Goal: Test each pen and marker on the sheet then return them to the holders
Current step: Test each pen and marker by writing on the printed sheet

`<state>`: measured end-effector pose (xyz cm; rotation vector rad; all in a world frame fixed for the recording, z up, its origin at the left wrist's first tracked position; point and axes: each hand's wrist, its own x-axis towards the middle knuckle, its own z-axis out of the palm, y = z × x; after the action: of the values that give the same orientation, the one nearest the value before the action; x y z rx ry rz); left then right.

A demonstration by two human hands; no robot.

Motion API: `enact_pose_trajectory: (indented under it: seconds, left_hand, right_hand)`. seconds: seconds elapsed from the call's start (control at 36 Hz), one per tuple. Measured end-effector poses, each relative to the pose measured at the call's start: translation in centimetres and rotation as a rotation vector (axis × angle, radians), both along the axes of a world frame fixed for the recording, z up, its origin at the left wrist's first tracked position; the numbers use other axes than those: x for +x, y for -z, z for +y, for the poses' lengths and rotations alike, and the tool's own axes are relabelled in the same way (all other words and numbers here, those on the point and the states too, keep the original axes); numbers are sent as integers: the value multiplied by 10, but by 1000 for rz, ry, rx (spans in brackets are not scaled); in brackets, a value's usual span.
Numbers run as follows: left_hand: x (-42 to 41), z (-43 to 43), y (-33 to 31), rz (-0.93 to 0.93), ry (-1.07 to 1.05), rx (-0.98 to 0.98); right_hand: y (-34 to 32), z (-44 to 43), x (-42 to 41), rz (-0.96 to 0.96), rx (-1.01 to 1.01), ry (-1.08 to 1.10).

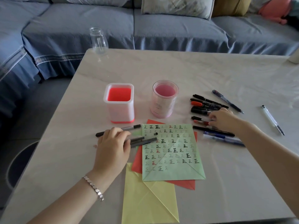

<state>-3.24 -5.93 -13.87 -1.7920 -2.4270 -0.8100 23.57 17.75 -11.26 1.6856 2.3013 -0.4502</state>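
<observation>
A green sheet (pixel 171 152) covered in test marks lies on the table over a red and a yellow sheet. My left hand (pixel 111 146) grips several grey-black pens (pixel 142 141) at the sheet's left edge, their tips pointing right. My right hand (pixel 221 119) rests on a pile of black and red markers (pixel 203 105) to the right of the sheet, its fingers pinching a red-tipped marker (pixel 200 122). A square red-and-white holder (pixel 119 102) and a round pink holder (pixel 164 99) stand empty behind the sheet.
More pens lie loose: blue ones (pixel 223 138) by my right forearm, a dark pen (pixel 228 101) and a clear pen (pixel 272 119) further right. An empty glass jar (pixel 98 40) stands at the table's far edge. A blue sofa (pixel 145 23) runs behind the table.
</observation>
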Motion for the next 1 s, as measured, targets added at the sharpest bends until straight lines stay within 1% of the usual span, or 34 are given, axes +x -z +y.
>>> enact_pose_trajectory:
  seconds: [0.06,0.11,0.17,0.19,0.31,0.42,0.47,0.53,0.58,0.61,0.67,0.69,0.72,0.75,0.81,0.83,0.86,0.89,0.94,1.0]
  left_hand:
    - [6,2,-4,-38,50,35]
    - [12,4,-8,-100,111,66]
    - [20,7,-15,-183,212,65]
    - [25,8,-19,-204,265,69]
    - [47,12,-35,-208,471,48]
    - [66,11,-42,-177,607,-2]
    - [74,8,-42,-159,635,-28]
    - [78,5,-40,-205,618,-67]
    - [79,1,-39,-252,565,-43]
    - [77,-1,-40,-287,515,-22]
    - [73,-6,-40,-410,397,-54]
    - [71,-7,-39,-470,355,-67]
    - [69,-8,-39,-509,323,-72]
    - [68,-9,-40,-542,300,-79]
    - [66,-11,-40,-604,300,-91]
    - [67,-12,-40,-622,331,-103]
    - [68,-13,-41,-615,377,-112]
    - [70,-14,-42,-585,429,-119]
    - [74,-14,-43,-496,515,-144]
    - [76,-14,-44,-463,560,-184]
  right_hand:
    - [-3,-8,2,32,85,-17]
    - [-7,-23,1,79,259,-89]
    - [-12,-45,-3,184,408,-195]
    - [-14,-57,-5,250,444,-250]
    - [-26,-113,-19,482,347,-369]
    - [-39,-154,-31,555,284,-500]
    - [-43,-164,-33,588,305,-556]
    - [-42,-166,-32,615,423,-604]
    - [-37,-166,-31,655,563,-563]
    - [-34,-166,-31,681,617,-497]
    - [-31,-171,-32,741,665,-289]
    - [-32,-174,-34,784,638,-143]
    - [-34,-177,-37,851,556,14]
    - [-37,-179,-40,940,415,163]
    - [-40,-182,-46,1113,5,382]
    - [-40,-183,-47,1179,-195,445]
    - [-38,-184,-49,1239,-347,485]
    - [-37,-186,-52,1299,-443,506]
    - [-36,-192,-59,1382,-523,518]
    - [-35,-197,-65,1376,-469,513]
